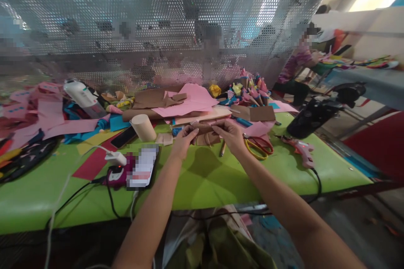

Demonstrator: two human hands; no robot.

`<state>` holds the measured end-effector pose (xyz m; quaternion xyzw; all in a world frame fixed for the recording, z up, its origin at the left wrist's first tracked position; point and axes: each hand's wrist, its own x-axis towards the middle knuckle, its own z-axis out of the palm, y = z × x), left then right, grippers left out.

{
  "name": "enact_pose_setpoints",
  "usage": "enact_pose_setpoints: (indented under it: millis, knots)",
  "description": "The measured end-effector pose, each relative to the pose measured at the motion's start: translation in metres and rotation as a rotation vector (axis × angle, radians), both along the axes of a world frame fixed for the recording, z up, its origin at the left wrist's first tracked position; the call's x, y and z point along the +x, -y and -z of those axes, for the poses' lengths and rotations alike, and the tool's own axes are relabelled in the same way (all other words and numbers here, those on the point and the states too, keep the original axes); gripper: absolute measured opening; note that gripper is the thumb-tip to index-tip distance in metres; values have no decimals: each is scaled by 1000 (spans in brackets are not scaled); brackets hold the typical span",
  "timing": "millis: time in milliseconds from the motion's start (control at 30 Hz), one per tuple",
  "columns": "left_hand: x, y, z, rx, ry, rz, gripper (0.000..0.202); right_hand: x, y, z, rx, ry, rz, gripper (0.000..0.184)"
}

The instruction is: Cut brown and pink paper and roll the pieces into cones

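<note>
Both my hands are raised over the green table [205, 176] and pinch a small brown cardboard piece [204, 128] between them. My left hand [183, 139] grips its left end with curled fingers. My right hand [231, 134] holds the right end, thumb and fingers closed on it. More brown cardboard scraps [208, 138] lie just under the hands, and a pencil [222, 149] lies beside them.
Yellow-handled scissors [256, 147] and a pink glue gun [299, 150] lie to the right. A cardboard roll [143, 127], a phone [123, 137], a charger with cables [115, 159] and pink paper sheets [192, 100] lie left and behind. A perforated metal screen [158, 29] backs the table. A person [296, 67] sits far right.
</note>
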<state>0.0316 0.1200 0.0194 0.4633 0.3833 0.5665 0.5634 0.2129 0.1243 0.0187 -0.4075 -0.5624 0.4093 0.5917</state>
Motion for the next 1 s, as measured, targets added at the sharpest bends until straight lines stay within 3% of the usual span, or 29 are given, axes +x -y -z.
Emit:
enact_pose_setpoints:
  millis: [567, 767, 1000]
  knots:
    - [-2, -11, 3, 17, -54, -33, 32, -4, -6, 2, 102, 86, -6, 26]
    - [-3, -12, 0, 23, -53, -41, 34, -3, -8, 2, 72, 94, 13, 22]
    - [-1, -9, 2, 57, -113, 52, 33, -3, -7, 2, 90, 125, 36, 16]
